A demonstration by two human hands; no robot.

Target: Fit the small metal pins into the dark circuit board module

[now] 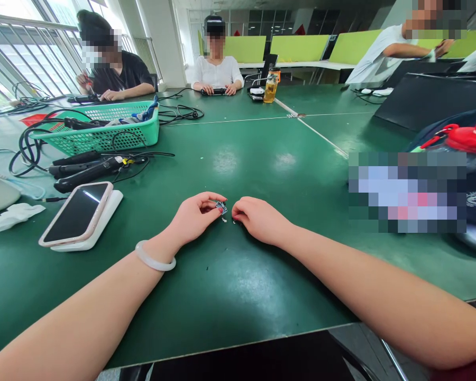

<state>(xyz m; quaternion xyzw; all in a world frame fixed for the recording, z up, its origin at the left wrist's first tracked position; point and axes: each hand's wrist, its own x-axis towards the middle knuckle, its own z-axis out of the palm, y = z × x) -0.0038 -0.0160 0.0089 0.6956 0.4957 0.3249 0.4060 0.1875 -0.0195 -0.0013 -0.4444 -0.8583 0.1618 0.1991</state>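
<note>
Head view.

Left hand (194, 216) curled on the table (262, 159), thumb and fingertips pinched on a small blue part (221, 206). Part at table centre, at 3 o'clock of the left hand, in the gap between both hands. Too small to tell its long axis or what kind of part. A bangle (154, 257) on the left wrist.

Right hand (257, 218) closed loosely, knuckles up, fingertips down on the table at 3 o'clock of the part, just beside it. Cannot tell if it grips anything. Two tiny white bits (229, 220) on the table just below the part, between the fingertips of both hands. Left hand nearer the part: touching. Right hand close, contact unclear.

Containers: green basket (103, 129) at 10 o'clock of the hands, well apart, holding cables and a blue-handled tool, contents otherwise not legible. Black tools (89, 169) and cords lying just in front of the basket.

Phone (76, 212) on a white stand at 9 o'clock of the left hand, screen dark. White cloth (11, 216) further left.

Bottle (270, 84) with yellow liquid at 12 o'clock, far side. Red-lidded bottle (470, 135) at 2 o'clock by the right edge.

Three other people seated at the far side, hands on own work.
</note>
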